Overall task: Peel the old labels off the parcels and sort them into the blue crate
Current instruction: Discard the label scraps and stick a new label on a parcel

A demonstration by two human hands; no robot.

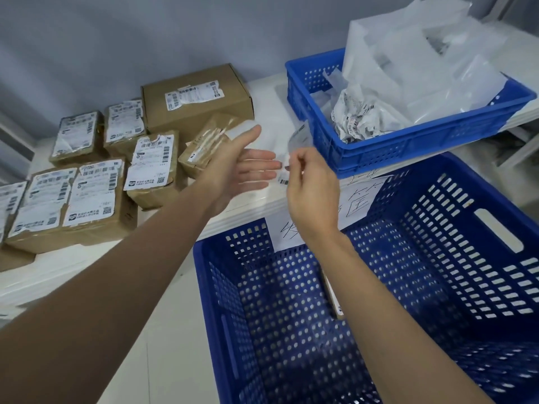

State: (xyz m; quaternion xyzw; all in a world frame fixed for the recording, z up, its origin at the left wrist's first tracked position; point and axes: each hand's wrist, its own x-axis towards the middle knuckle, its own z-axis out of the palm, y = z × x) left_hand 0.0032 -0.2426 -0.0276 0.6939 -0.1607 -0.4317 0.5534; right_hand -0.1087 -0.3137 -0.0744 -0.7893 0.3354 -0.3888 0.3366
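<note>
**Entry: sticky scrap at risk of clinging**

Large blue crate [379,287], nearest. Right hand [313,196] pinches clear tape scrap [296,141]; left hand [242,170] flat, fingers spread. Tape may cling to fingers. Labelled parcels [96,176] wait beyond; scrap crate [408,141] farthest.

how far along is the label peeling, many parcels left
Early on. Done: crumpled peeled labels lie in the small blue crate on the table, and one parcel, partly hidden by the right arm, seems to sit in the large blue crate. In hand: the right hand pinches a strip of clear tape beside the open left hand. Left: about nine labelled parcels on the table.
</note>
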